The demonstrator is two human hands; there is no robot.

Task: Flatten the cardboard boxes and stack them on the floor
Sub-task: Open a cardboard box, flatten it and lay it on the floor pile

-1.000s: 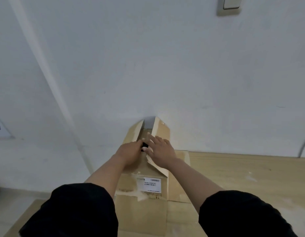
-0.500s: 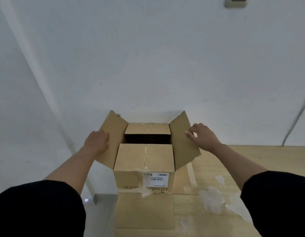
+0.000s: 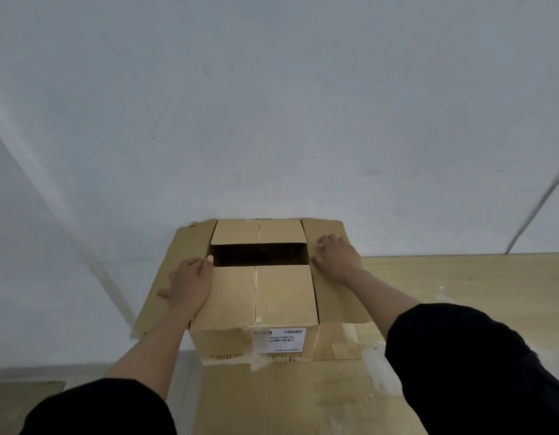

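A cardboard box stands on the floor against the white wall, resting on a flattened sheet of cardboard that reaches toward the camera. The box's top is partly open. The two long side flaps are folded outward and down, the left flap sloping toward the wall's corner side and the right flap sloping toward the wooden floor. The two shorter flaps lie roughly level, the near one and the far one, with a dark rectangular gap between them. Nothing can be made out inside that gap; it is too dark to tell whether the box holds anything.

On the box's near face sits a white label with a barcode and several lines of print, too small to read. Torn strips of tape hang along the same face.

The left hand lies flat with fingers spread on the left flap, at the edge where it meets the near flap, its fingertips reaching the gap's left corner. The right hand presses palm-down with fingers loosely spread on the right flap, beside the gap's right corner. Neither hand pinches anything; both press on the cardboard. Both arms wear dark sleeves pushed up above the forearms. A thin cable runs down the wall at the right.
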